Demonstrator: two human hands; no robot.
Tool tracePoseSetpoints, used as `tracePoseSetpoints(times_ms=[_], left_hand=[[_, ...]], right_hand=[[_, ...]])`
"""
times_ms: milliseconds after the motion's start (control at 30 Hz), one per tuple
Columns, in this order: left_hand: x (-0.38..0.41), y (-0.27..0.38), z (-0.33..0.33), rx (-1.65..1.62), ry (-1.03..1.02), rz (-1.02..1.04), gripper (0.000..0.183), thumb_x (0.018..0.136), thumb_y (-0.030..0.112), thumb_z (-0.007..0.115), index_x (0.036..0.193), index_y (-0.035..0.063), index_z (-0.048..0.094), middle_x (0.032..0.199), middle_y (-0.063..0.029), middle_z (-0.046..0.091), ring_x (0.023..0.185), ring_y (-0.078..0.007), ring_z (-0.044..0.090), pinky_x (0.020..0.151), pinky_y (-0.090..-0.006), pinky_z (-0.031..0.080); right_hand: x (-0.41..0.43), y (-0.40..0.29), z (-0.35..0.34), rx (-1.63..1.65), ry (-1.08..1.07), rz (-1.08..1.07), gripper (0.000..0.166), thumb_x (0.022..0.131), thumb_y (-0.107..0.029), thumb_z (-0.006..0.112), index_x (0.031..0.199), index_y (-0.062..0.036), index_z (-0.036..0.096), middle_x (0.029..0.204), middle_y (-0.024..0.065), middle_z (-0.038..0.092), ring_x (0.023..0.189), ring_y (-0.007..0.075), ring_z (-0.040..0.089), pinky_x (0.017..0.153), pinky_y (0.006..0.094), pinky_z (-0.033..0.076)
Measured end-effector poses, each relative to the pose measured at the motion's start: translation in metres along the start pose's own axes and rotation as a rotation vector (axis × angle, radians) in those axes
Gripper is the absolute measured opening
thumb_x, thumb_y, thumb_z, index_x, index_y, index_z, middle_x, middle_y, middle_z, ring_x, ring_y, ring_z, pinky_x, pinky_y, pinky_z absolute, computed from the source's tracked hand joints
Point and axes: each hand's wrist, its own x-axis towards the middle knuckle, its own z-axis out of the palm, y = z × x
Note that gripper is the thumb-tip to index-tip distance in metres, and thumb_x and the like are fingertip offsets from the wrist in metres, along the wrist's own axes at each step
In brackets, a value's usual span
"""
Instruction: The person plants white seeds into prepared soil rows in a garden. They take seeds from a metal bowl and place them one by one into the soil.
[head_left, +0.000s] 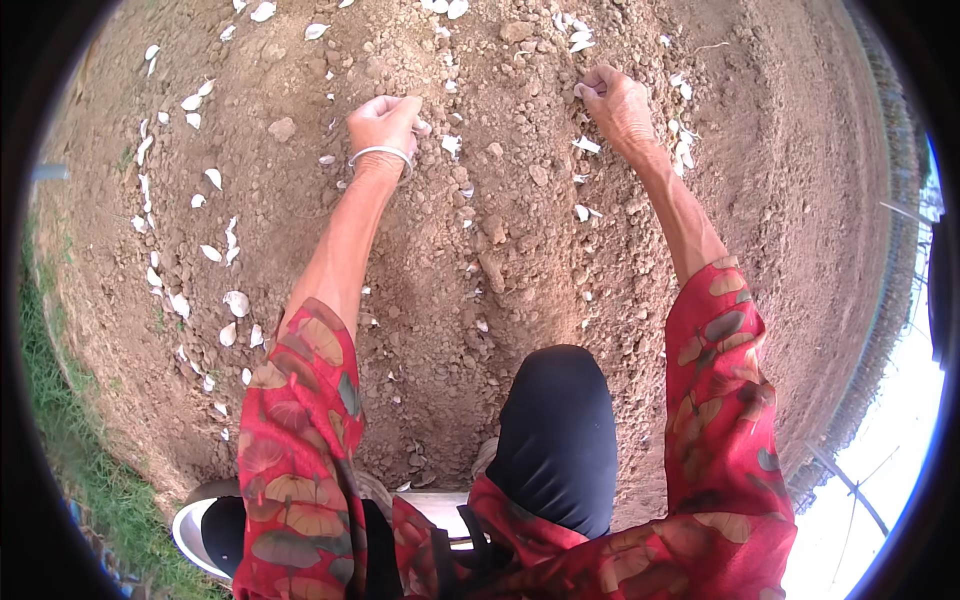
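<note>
My left hand (386, 127), with a bangle at the wrist, is curled low over the tilled soil (517, 202); a pale bit, perhaps a garlic clove, shows at its fingertips. To the right, my right hand (615, 105) has thumb and fingers pinched together, with a small pale thing at the tips that I cannot make out clearly. Between the hands lies a white garlic clove (451, 145) in a row of others. Below my right hand rest more cloves (586, 145), and a line of garlic cloves (682, 146) runs just right of its wrist.
Loose garlic cloves (214, 178) lie scattered in rows on the left. A larger garlic piece (236, 303) is near my left forearm. Green grass (90, 480) borders the soil at lower left. My dark-clad knee (559, 435) juts forward at the lower middle, beside a white rim (196, 529).
</note>
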Motion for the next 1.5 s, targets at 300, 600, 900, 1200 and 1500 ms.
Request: tracePoseSetpoints(times_ms=[300, 600, 900, 1200, 1500], left_hand=[[0.006, -0.005, 0.004, -0.019, -0.004, -0.008, 0.008, 0.073, 0.005, 0.055, 0.066, 0.0029, 0.052, 0.056, -0.0096, 0.058, 0.032, -0.0064, 0.036, 0.029, -0.0213, 0.024], [0.006, -0.003, 0.006, 0.008, -0.004, -0.019, 0.009, 0.072, 0.006, 0.057, 0.065, 0.0027, 0.052, 0.056, -0.01, 0.059, 0.031, -0.0073, 0.038, 0.028, -0.022, 0.025], [0.004, -0.002, 0.001, -0.014, 0.022, -0.01, 0.011, 0.072, 0.005, 0.057, 0.063, 0.0034, 0.051, 0.056, -0.0099, 0.059, 0.031, -0.007, 0.038, 0.028, -0.0218, 0.025], [0.007, -0.004, 0.007, -0.037, 0.002, -0.014, 0.011, 0.071, 0.006, 0.06, 0.063, 0.0027, 0.053, 0.054, -0.008, 0.058, 0.035, -0.0069, 0.042, 0.031, -0.0214, 0.028], [0.005, -0.001, 0.006, -0.023, 0.032, -0.021, 0.01, 0.072, 0.004, 0.056, 0.064, 0.0029, 0.051, 0.055, -0.0103, 0.058, 0.03, -0.0071, 0.036, 0.027, -0.022, 0.024]], right_hand=[[0.005, 0.005, 0.023, -0.374, 0.104, -0.229, 0.009, 0.075, 0.0, 0.045, 0.071, -0.0008, 0.053, 0.075, 0.0204, 0.057, 0.072, 0.0374, 0.057, 0.067, 0.0433, 0.047], [0.076, 0.006, 0.002, -0.255, 0.063, 0.192, 0.02, 0.074, -0.023, 0.061, 0.079, -0.0036, 0.063, 0.073, 0.0139, 0.061, 0.065, 0.0225, 0.058, 0.06, 0.0338, 0.049], [0.061, 0.006, -0.011, 0.161, 0.091, 0.241, 0.012, 0.072, -0.017, 0.065, 0.077, -0.0062, 0.066, 0.069, 0.0056, 0.064, 0.061, 0.0123, 0.058, 0.059, 0.0283, 0.048], [0.047, 0.015, 0.015, -0.253, 0.16, -0.194, 0.009, 0.075, -0.011, 0.056, 0.072, -0.0026, 0.059, 0.081, 0.0182, 0.06, 0.075, 0.0322, 0.06, 0.065, 0.0392, 0.048], [0.074, 0.0, -0.005, -0.322, 0.169, -0.237, 0.019, 0.074, -0.004, 0.052, 0.092, 0.0003, 0.058, 0.079, 0.015, 0.059, 0.062, 0.019, 0.055, 0.053, 0.0318, 0.05]])
